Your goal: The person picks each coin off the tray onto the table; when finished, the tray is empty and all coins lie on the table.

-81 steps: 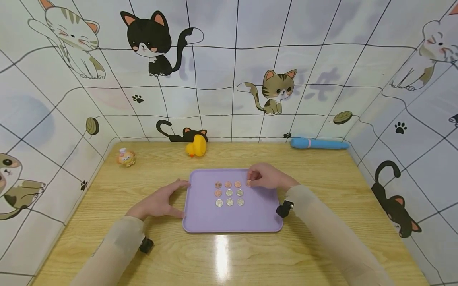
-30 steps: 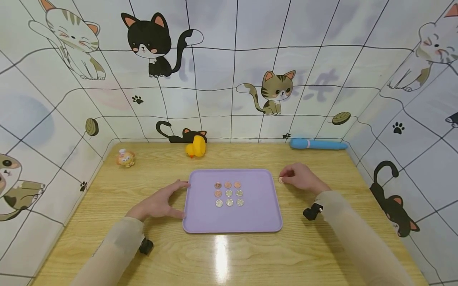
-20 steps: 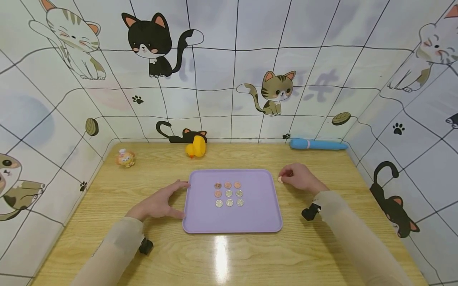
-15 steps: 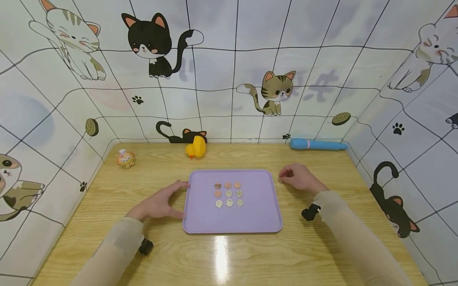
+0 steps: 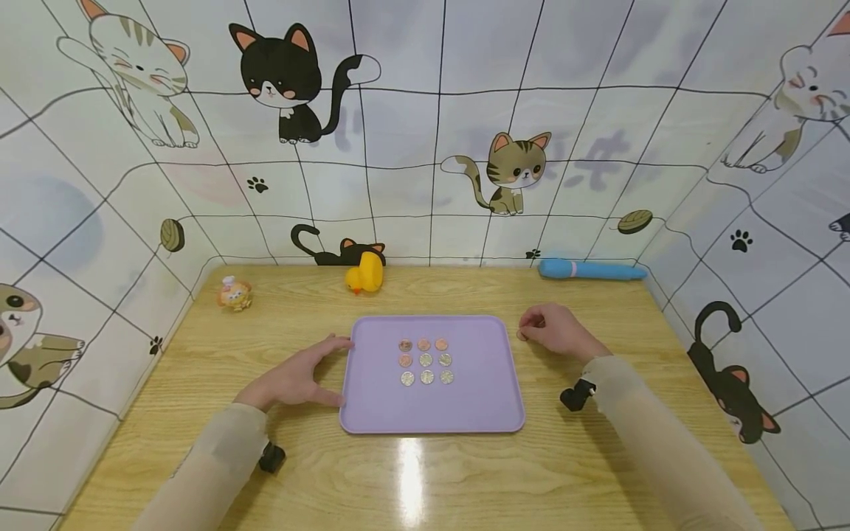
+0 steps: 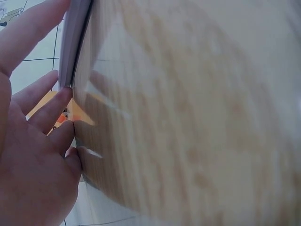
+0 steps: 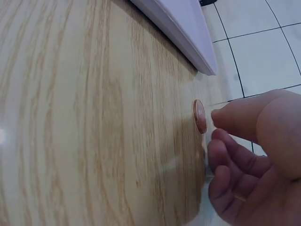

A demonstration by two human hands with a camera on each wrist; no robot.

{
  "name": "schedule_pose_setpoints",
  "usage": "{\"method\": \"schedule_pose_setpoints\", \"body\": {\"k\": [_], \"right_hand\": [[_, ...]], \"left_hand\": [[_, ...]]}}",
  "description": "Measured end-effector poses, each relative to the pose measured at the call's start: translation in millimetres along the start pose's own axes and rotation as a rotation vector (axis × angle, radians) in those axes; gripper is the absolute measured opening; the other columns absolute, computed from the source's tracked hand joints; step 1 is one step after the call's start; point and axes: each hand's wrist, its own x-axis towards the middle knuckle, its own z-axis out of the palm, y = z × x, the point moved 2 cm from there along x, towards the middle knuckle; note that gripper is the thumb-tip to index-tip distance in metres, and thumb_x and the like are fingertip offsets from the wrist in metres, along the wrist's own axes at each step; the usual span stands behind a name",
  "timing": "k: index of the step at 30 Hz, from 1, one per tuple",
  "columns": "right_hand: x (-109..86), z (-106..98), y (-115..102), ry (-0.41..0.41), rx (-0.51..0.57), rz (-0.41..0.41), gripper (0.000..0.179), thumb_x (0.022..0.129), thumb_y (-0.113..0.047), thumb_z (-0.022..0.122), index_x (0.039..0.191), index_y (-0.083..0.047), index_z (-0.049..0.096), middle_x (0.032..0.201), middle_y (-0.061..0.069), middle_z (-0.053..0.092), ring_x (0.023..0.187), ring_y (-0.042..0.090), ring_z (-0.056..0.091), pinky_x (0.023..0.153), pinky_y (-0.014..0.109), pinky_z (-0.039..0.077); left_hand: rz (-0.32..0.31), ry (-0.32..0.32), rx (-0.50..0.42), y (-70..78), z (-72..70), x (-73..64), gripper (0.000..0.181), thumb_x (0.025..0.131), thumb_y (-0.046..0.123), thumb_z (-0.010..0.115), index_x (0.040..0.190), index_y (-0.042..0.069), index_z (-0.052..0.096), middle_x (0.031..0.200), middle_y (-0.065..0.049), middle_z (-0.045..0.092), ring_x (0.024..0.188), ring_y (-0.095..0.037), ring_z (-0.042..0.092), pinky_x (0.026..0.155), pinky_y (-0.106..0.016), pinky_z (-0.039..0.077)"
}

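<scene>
A copper coin lies on the wooden table just right of the tray. My right hand is beside and above it, fingers loosely curled. In the right wrist view a small gap shows between the fingertips and the coin. A lilac tray lies in the middle of the table, with copper coins and silver coins set in neat rows on it. At the tray's left edge, my left hand rests with thumb and fingers spread, touching the rim.
A yellow rubber duck lies on its side at the back of the table. Left of it stands a small figurine. A blue pen-shaped object lies at the back right. Cat-patterned sheets enclose the table on three sides.
My right hand has moved right from the tray to the table with a copper coin, lowered it and let it go. The left hand and the other coins have stayed put.
</scene>
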Motion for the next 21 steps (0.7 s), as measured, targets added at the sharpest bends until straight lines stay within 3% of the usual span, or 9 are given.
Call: {"method": "schedule_pose_setpoints", "body": {"k": [3,9,17,21], "right_hand": [[0.2,0.8,-8.2,0.039,0.007,-0.007,0.010,0.100,-0.014,0.069,0.106,-0.007,0.073,0.092,0.002,0.071,0.084,0.019,0.062,0.075,0.035,0.052],[3.8,6.3,-42.4,0.079,0.043,-0.118,0.014,0.100,-0.012,0.068,0.110,-0.005,0.074,0.092,0.002,0.070,0.082,0.018,0.063,0.069,0.034,0.054],[17.2,23.0,-87.0,-0.080,0.020,-0.248,0.014,0.100,-0.013,0.070,0.110,-0.005,0.075,0.094,-0.002,0.072,0.085,0.014,0.064,0.077,0.033,0.056],[25.8,33.3,-97.4,-0.139,-0.007,-0.301,0.012,0.099,-0.013,0.071,0.109,-0.007,0.075,0.095,-0.004,0.073,0.086,0.011,0.064,0.079,0.031,0.057]], "left_hand": [[0.005,0.005,-0.002,1.4,-0.8,-0.6,0.101,0.075,0.040,0.096,0.159,0.025,0.042,0.174,-0.014,0.022,0.161,-0.043,0.012,0.124,-0.072,0.012],[0.011,0.007,0.000,4.3,-1.7,-1.2,0.102,0.074,0.041,0.096,0.160,0.023,0.042,0.174,-0.013,0.024,0.160,-0.043,0.014,0.124,-0.071,0.012],[0.002,0.007,0.008,3.6,-1.7,-1.3,0.101,0.075,0.040,0.096,0.160,0.025,0.042,0.174,-0.011,0.024,0.161,-0.042,0.013,0.124,-0.071,0.012],[0.003,0.004,0.008,4.8,-1.9,-2.1,0.101,0.076,0.040,0.095,0.160,0.024,0.042,0.174,-0.012,0.023,0.161,-0.043,0.012,0.124,-0.071,0.012]]}}
